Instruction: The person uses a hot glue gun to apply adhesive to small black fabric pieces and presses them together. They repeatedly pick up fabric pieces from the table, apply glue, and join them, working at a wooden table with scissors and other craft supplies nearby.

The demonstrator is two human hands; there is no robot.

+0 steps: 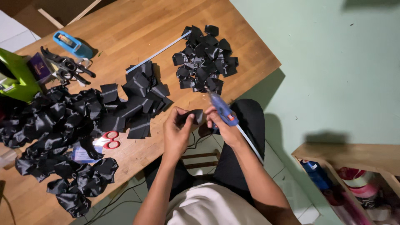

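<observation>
- Left hand (177, 133) pinches a folded black fabric piece (195, 116) between thumb and fingers, just off the table edge (166, 148).
- Right hand (223, 125), closed around a blue glue gun (222, 109), touches the piece from the right; the gun's long axis points up-left toward the folded-piece pile (204, 58).

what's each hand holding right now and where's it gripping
The left hand pinches a folded black satin piece by its lower edge. The right hand grips a blue glue gun around its body.
</observation>
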